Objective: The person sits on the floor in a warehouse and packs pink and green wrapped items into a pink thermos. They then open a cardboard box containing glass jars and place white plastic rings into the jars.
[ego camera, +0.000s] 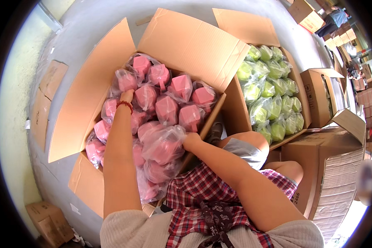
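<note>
A large open cardboard carton (215, 116) stands before me, filled with pink handled plastic vessels (166, 110), each in a clear plastic bag. My left hand (128, 95), below a red bead bracelet (124, 106), reaches down among the vessels near the far left. It touches the side of one bagged pink vessel (127, 81), but its fingers are largely hidden. Near the carton's right wall, my right hand (192, 141) grips the edge of a bagged pink vessel (166, 147). That vessel lies tilted on top of others, its bag loose and slightly blurred.
To the right, a second open carton (235, 102) holds several bagged lime-green vessels (276, 86). Raised flaps (192, 40) surround the pink load. More cartons (317, 96) stand farther right, with a person (336, 20) beyond. Flattened cardboard (46, 96) lies along the left wall.
</note>
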`<state>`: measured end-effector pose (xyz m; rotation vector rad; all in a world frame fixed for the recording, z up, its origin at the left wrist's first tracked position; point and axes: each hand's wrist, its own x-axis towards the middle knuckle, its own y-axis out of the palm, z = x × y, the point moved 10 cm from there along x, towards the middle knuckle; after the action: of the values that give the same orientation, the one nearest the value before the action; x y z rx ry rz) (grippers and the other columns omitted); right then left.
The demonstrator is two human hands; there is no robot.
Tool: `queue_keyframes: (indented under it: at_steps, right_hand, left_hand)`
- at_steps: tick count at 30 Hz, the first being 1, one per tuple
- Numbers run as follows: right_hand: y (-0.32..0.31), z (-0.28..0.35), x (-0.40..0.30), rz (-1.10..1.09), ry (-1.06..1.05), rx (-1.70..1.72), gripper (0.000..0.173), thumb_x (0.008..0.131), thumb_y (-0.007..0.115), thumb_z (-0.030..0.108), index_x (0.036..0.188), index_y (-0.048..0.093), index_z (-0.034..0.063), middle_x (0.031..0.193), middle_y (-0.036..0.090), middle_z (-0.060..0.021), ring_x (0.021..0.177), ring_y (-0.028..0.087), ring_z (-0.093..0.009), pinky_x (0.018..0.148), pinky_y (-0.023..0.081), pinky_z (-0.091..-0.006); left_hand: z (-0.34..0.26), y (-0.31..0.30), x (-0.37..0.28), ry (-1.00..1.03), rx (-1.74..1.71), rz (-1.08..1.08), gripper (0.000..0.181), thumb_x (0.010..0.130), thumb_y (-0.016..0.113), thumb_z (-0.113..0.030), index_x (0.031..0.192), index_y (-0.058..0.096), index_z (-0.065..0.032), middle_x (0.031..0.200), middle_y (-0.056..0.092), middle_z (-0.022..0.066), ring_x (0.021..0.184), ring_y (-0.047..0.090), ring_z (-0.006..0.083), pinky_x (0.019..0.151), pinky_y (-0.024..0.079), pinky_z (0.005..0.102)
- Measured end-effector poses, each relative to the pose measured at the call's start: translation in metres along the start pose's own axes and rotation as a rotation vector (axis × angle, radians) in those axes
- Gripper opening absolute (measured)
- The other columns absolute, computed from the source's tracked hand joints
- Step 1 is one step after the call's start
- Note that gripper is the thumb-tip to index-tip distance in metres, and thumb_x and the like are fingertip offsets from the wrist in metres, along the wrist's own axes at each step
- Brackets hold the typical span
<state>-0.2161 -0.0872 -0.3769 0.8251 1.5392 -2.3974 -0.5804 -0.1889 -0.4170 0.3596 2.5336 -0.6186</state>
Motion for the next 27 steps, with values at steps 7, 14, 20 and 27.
queue_keyframes:
  at_steps: [7, 14, 20, 27]
  right_hand:
    - [0.017, -0.005, 0.017, 0.180, -0.053, 0.082, 0.023, 0.077, 0.061, 0.020, 0.094, 0.071, 0.0083, 0.100, 0.069, -0.0150, 0.092, 0.067, -0.031, 0.077, 0.054, -0.0424]
    - [-0.125, 0.054, -0.076, -0.039, -0.112, -0.043, 0.023, 0.072, 0.064, 0.012, 0.093, 0.069, 0.0037, 0.092, 0.068, -0.0163, 0.088, 0.066, -0.030, 0.077, 0.051, -0.0412]
    - [-0.076, 0.105, -0.112, -0.366, -0.407, -0.335, 0.023, 0.075, 0.060, 0.015, 0.093, 0.066, 0.0024, 0.104, 0.061, -0.0151, 0.100, 0.059, -0.029, 0.088, 0.044, -0.0416]
    - [-0.102, 0.092, -0.133, -0.323, -0.530, 0.216, 0.029, 0.081, 0.062, 0.016, 0.108, 0.065, 0.0061, 0.106, 0.064, -0.0114, 0.101, 0.060, -0.025, 0.089, 0.045, -0.0403]
  left_hand:
    - [0.009, 0.032, 0.023, -0.022, 0.262, -0.052, 0.041, 0.078, 0.068, -0.028, 0.105, 0.067, 0.0027, 0.103, 0.065, 0.0112, 0.091, 0.060, 0.0218, 0.081, 0.047, 0.0342]
    - [0.031, 0.040, 0.034, -0.054, 0.204, 0.004, 0.039, 0.080, 0.069, -0.025, 0.109, 0.067, 0.0010, 0.109, 0.065, 0.0109, 0.098, 0.060, 0.0216, 0.087, 0.047, 0.0351]
    - [-0.017, 0.044, -0.017, -0.107, -0.349, 0.256, 0.038, 0.083, 0.069, -0.021, 0.114, 0.065, -0.0007, 0.115, 0.064, 0.0100, 0.106, 0.059, 0.0211, 0.093, 0.046, 0.0357]
    - [-0.165, -0.054, -0.205, 0.384, -0.375, 0.279, 0.042, 0.085, 0.069, -0.017, 0.122, 0.059, 0.0024, 0.122, 0.060, 0.0075, 0.110, 0.056, 0.0177, 0.094, 0.045, 0.0309]
